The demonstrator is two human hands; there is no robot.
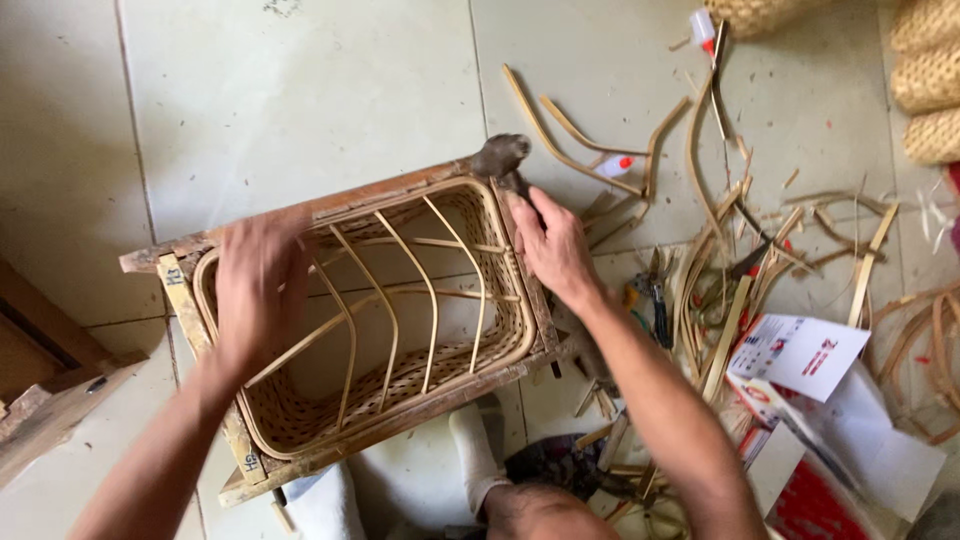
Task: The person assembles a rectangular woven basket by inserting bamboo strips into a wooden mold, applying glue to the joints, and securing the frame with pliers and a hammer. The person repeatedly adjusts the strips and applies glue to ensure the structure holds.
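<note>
Woven cane under both sets of fingers. The left hand (262,290) lies spread and flat over the left end of the basket (375,320), fingers reaching over the rim onto the curved ribs; it presses rather than grips, probably to keep the basket seated. The right hand (553,245) curls loosely over the basket's right rim, fingertips on the edge, nothing enclosed. The basket sits inside a rough wooden frame (200,330) on the tiled floor (300,90), apparently a mould holding the weave square.

Right of the basket: a heap of cane strips (720,250) and pliers (655,295), within arm's reach. Beyond the basket's far right corner, two small white glue bottles (703,25) with red caps. Further right and nearer, a white leaflet (800,355) with red print lying over a red-and-white carton (830,500).
</note>
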